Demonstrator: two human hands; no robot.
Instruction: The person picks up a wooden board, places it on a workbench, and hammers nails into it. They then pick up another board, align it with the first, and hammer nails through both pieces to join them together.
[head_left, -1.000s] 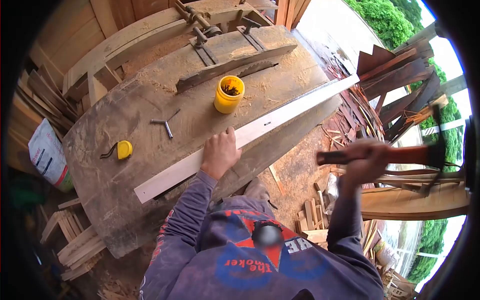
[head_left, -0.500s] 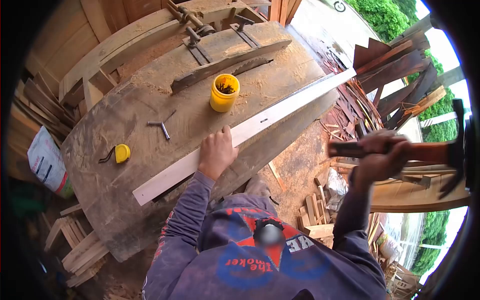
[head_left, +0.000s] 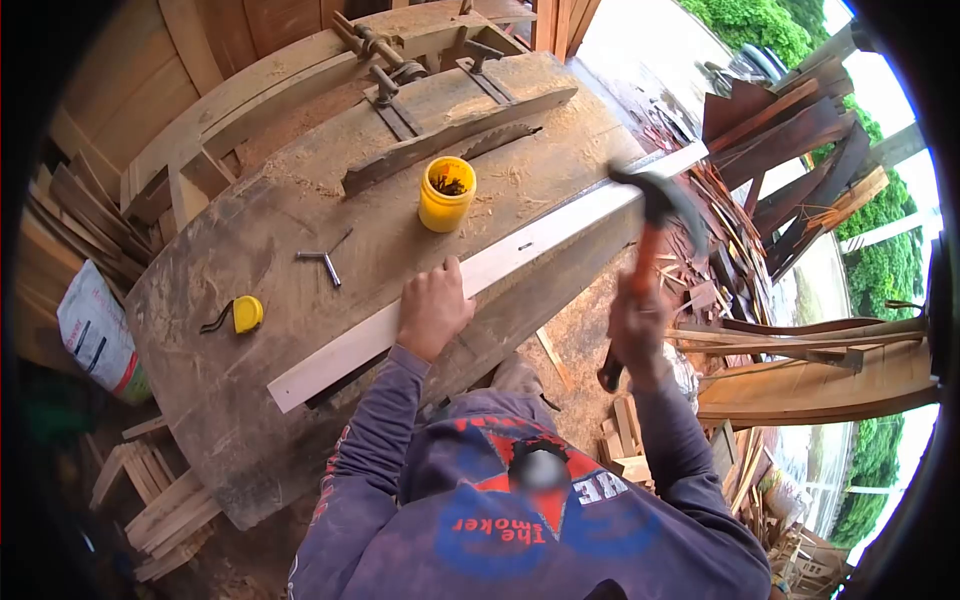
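A long pale wooden strip [head_left: 345, 352] lies diagonally along the near edge of the worktable [head_left: 240, 440]. My left hand [head_left: 434, 308] presses on the strip near its middle, fingers curled over its far edge. To the right, my right hand [head_left: 637, 325] is wrapped round the handle of a hammer [head_left: 660, 210], raised with its head up and slightly blurred. A small dark mark or nail [head_left: 524, 246] shows on the strip. Beyond it stands an open yellow container [head_left: 446, 208] holding dark nails or screws.
A yellow tape measure [head_left: 246, 314] and a small metal tool [head_left: 328, 266] lie on the table's left part. A saw blade [head_left: 500, 138] sticks up behind the container, beside a wooden fence [head_left: 460, 140] with clamps. Scrap wood [head_left: 170, 515] lies at lower left.
My right hand has swung the hammer leftward, from far out at the right to nearer the strip, with its head now pointing up. My left hand stays in place on the strip.
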